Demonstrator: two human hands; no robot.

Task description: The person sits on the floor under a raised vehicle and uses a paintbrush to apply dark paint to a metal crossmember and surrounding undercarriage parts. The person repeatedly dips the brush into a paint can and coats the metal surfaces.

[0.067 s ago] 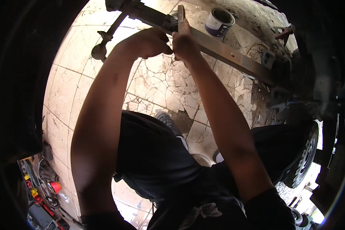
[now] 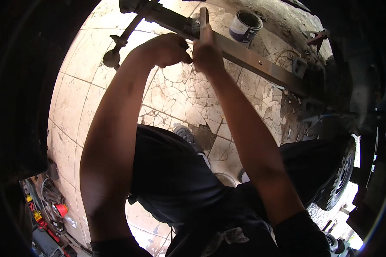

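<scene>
My right hand [image 2: 208, 55] grips a wire brush [image 2: 204, 18] with a flat, narrow back, one finger stretched along it. Its dark bristles [image 2: 196, 28] face left and lie against a long metal beam [image 2: 261, 66] that crosses the far side from upper left to right. The right hand is slightly smeared by motion. Beside it, my left hand [image 2: 169, 49] is closed at the near edge of the beam, its fingers curled in. What the left fingers hold, if anything, is hidden behind the hand.
A rod with a rounded end [image 2: 111, 58] hangs from the beam's left part. Beyond the beam stands an open paint can [image 2: 245, 26]. Cracked tiles [image 2: 176, 94] cover the floor. A treaded tyre [image 2: 341, 180] is at right, and assorted tools [image 2: 43, 218] lie lower left.
My right hand and the wire brush have shifted very slightly right and toward me along the beam. The left hand stays nearly in place.
</scene>
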